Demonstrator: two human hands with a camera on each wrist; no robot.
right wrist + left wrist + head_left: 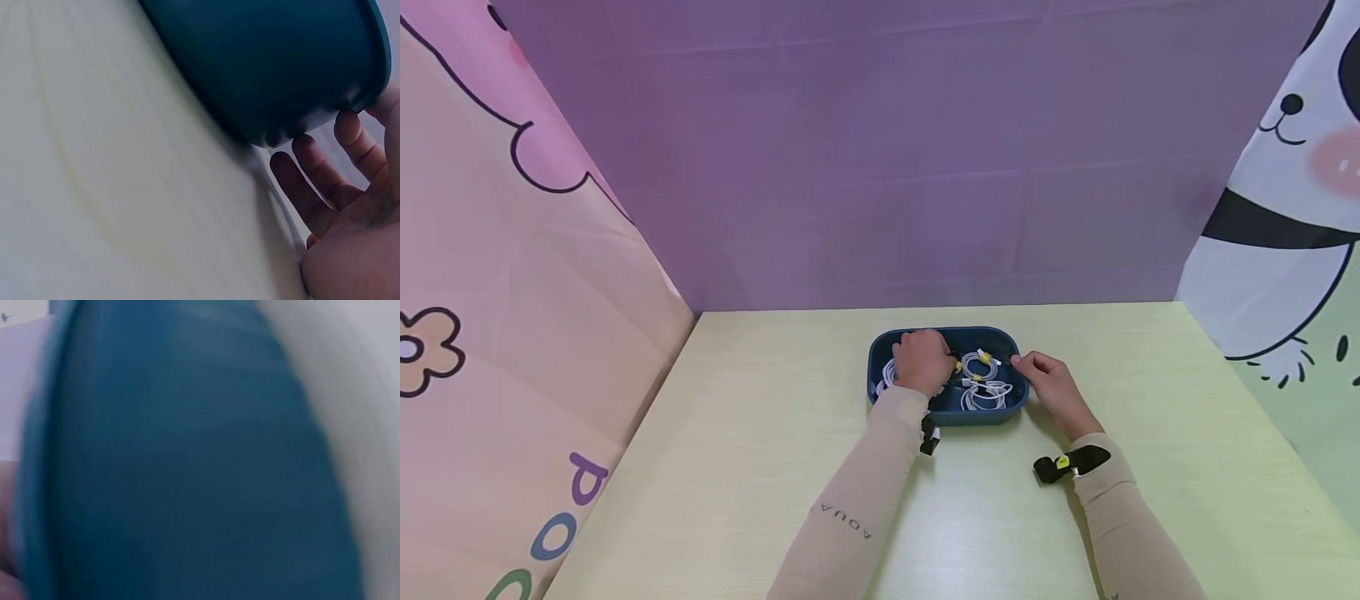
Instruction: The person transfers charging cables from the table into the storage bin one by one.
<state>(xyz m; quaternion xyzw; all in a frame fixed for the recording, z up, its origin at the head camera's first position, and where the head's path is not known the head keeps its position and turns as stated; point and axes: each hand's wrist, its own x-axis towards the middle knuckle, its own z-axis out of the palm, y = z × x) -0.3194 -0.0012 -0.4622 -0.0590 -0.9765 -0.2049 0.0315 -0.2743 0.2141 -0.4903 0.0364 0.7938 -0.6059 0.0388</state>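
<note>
A dark blue plastic bin (977, 419) stands on the table with several coiled white cables inside. Two of these cables (987, 395) lie in its right half, with yellow and white bits on them; part of another coil (886, 375) shows at the left. My left hand (922, 360) reaches down into the bin, its fingertips hidden, so what they hold does not show. At the right end, my right hand (1054, 390) pinches the rim. In the right wrist view its fingers (315, 164) are against or close to the outer wall. The left wrist view shows mostly the blurred bin wall (187, 456).
The pale wooden table (760, 433) extends around the bin. A purple cloth (880, 167) hangs behind it, with printed cloths on the left (535, 292) and right (1285, 292). A black strap with a camera sits on each wrist.
</note>
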